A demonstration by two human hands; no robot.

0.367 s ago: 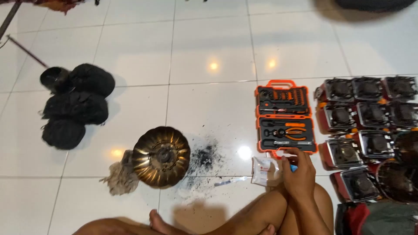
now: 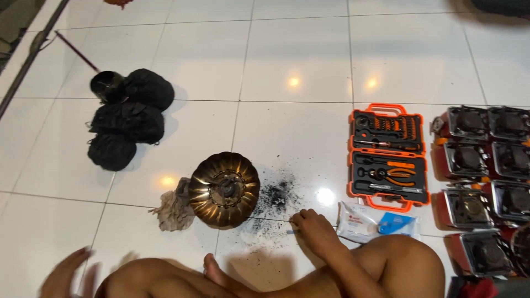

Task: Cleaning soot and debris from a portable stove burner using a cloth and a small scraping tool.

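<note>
On the tiled floor, right hand (image 2: 313, 227) pinches a thin tool (image 2: 291, 231), fingers together, beside soot (image 2: 274, 194) and a bronze ribbed cover (image 2: 224, 189). Left hand (image 2: 67, 271) (blurred) hovers, fingers apart. Far right, an open orange case (image 2: 388, 156) holds pliers (image 2: 398, 173) and bits.

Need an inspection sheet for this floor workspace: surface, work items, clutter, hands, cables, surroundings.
Surface: white tiled floor, glossy, with a patch of black soot and pale dust beside it.
Work items: right hand rests on the floor at a thin stick-like tool; brass ribbed dome lies close by.
Clutter: dirty rag against the dome; wipes pack and blue packet; open orange tool case.
Hands: right on the tool, grip unclear; left hand blurred, low at the frame edge.
Cables: nothing seen.
Surroundings: three black bags; rows of red stoves; the person's bare legs.
</note>
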